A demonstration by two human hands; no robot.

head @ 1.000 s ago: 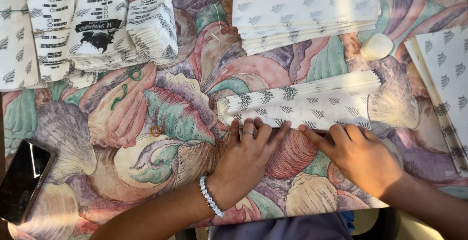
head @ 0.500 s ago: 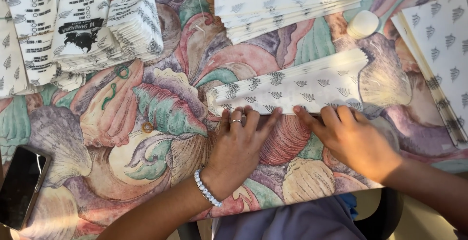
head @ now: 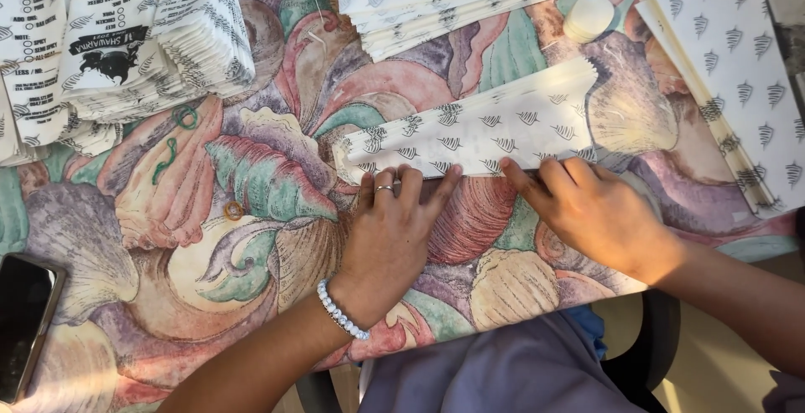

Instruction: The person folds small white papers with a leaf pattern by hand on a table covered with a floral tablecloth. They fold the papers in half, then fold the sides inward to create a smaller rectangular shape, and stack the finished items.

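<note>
Takeaway packing table: printed bag stacks

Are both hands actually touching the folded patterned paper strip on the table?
Touching. The head view shows the left hand and right hand with fingertips pressed on the near edge of the folded paper strip, no gap visible.

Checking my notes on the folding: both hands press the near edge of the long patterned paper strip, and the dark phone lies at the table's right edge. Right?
Not quite. The head view shows the dark phone at the table's left edge. Both the left hand and right hand do press the paper strip.
</note>
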